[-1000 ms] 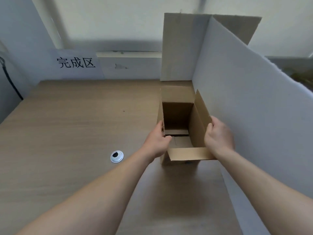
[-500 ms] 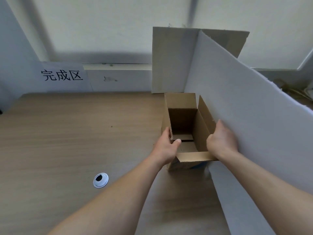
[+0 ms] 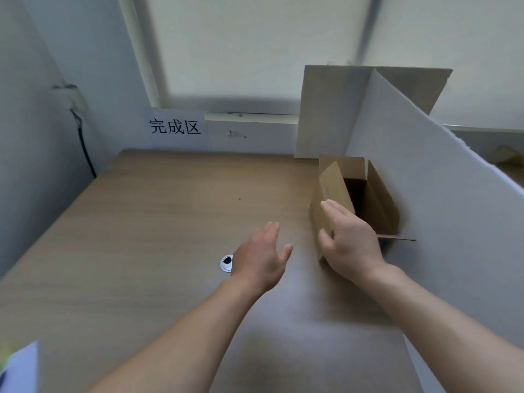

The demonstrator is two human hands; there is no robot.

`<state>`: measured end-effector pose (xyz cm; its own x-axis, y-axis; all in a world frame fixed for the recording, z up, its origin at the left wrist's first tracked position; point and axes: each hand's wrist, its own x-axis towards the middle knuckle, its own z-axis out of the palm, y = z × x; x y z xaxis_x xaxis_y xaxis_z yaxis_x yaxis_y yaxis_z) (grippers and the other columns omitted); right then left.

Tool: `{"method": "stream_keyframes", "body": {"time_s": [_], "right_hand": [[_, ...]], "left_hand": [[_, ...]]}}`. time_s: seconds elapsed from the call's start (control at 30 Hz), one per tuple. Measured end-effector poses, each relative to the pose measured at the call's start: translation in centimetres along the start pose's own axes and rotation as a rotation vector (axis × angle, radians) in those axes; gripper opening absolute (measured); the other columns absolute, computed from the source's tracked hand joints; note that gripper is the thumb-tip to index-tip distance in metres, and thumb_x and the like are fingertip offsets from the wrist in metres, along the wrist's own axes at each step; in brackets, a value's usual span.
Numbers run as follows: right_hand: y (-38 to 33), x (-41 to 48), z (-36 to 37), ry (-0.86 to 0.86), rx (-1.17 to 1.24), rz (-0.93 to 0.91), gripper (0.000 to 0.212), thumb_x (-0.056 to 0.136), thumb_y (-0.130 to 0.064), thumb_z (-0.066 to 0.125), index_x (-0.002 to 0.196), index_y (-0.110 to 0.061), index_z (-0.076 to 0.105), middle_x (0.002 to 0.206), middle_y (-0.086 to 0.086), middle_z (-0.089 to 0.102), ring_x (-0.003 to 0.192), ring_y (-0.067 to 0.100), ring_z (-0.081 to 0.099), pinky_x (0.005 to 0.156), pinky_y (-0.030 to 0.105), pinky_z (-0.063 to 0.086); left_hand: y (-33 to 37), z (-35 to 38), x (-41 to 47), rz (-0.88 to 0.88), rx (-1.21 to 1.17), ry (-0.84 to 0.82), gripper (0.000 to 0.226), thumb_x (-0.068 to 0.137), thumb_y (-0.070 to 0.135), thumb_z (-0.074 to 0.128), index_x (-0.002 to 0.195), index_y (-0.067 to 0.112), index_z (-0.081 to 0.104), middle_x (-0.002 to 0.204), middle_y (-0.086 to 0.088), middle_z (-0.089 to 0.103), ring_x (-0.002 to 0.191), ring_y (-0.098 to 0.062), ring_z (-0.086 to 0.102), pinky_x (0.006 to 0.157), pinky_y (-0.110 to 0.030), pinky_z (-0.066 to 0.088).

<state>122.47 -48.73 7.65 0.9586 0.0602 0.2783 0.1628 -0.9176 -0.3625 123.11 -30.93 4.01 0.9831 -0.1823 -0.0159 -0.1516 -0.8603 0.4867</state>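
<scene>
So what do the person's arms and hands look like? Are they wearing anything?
The left arm and right arm are bare, no sleeves in view. The left hand and right hand wear no gloves, and no rings, watch or bracelet show.

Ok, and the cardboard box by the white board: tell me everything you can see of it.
The cardboard box is brown, plain corrugated board, upright on the wooden table, right beside the white divider board. Its top is open, the inside in shadow. The far flap stands up, the left flap leans inward, and the near flap lies flat outward. The right hand rests straight fingers on the left flap; the left hand is apart from it.
</scene>
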Motion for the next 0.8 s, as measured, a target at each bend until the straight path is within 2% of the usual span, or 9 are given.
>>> {"method": "stream_keyframes", "body": {"time_s": [0.07,0.17,0.27,0.37,0.5,0.67,0.8], "right_hand": [[-3.8,-2.2,0.3,-0.062,-0.052,-0.046,0.057,0.094,-0.018,0.056,0.149,-0.012,0.042,0.154,0.003,0.042,0.143,0.019,0.038,0.112,0.029,0.033],[-9.2,-5.4,1.0,-0.142,-0.095,-0.104,0.051,0.093,-0.022,0.055,0.143,-0.011,0.047,0.150,0.002,0.047,0.136,0.022,0.044,0.106,0.034,0.041],[-14.7,-8.1,1.8,-0.181,-0.111,-0.165,0.041,0.091,-0.024,0.055,0.130,-0.011,0.053,0.139,0.001,0.053,0.122,0.026,0.052,0.091,0.036,0.048],[-20.0,-10.4,2.4,-0.195,-0.128,-0.262,0.036,0.091,-0.026,0.052,0.125,-0.014,0.052,0.135,-0.002,0.054,0.116,0.025,0.053,0.081,0.032,0.045],[-26.2,-13.4,2.9,-0.210,-0.117,-0.369,0.042,0.092,-0.029,0.052,0.131,-0.013,0.050,0.140,0.000,0.051,0.126,0.023,0.048,0.092,0.033,0.045],[-32.1,-16.7,3.6,-0.232,-0.065,-0.532,0.042,0.093,-0.030,0.053,0.131,-0.014,0.051,0.141,-0.001,0.051,0.129,0.022,0.046,0.091,0.032,0.045],[-35.1,-20.2,3.6,-0.251,0.002,-0.654,0.043,0.093,-0.032,0.054,0.132,-0.017,0.050,0.142,-0.003,0.050,0.128,0.020,0.047,0.087,0.029,0.045]], "left_hand": [[-2.1,-2.5,-3.9,0.027,0.106,0.062,0.052,0.101,0.047,0.040,0.147,0.021,0.036,0.153,0.006,0.039,0.139,-0.016,0.034,0.101,-0.033,0.036],[-6.0,-6.1,-10.1,0.014,0.243,0.133,0.044,0.100,0.050,0.038,0.129,0.020,0.051,0.127,0.005,0.055,0.119,-0.021,0.047,0.085,-0.034,0.038],[-9.9,-9.2,-15.9,-0.007,0.291,0.206,0.062,0.088,0.057,0.023,0.110,0.015,0.063,0.110,0.001,0.065,0.107,-0.028,0.058,0.079,-0.036,0.044],[-13.1,-11.9,-20.9,-0.082,0.347,0.223,0.067,0.084,0.057,0.020,0.106,0.013,0.066,0.110,-0.002,0.068,0.107,-0.029,0.059,0.080,-0.039,0.046],[-16.0,-15.0,-27.5,-0.188,0.411,0.271,0.058,0.085,0.055,0.029,0.095,0.013,0.068,0.099,-0.002,0.069,0.096,-0.031,0.062,0.073,-0.040,0.049],[-17.7,-17.0,-35.3,-0.338,0.419,0.341,0.057,0.086,0.055,0.030,0.095,0.013,0.067,0.098,-0.002,0.068,0.096,-0.030,0.062,0.072,-0.041,0.053],[-17.1,-17.1,-41.8,-0.472,0.474,0.383,0.041,0.098,0.052,0.038,0.114,0.020,0.057,0.112,0.004,0.058,0.107,-0.020,0.051,0.075,-0.030,0.034]]}}
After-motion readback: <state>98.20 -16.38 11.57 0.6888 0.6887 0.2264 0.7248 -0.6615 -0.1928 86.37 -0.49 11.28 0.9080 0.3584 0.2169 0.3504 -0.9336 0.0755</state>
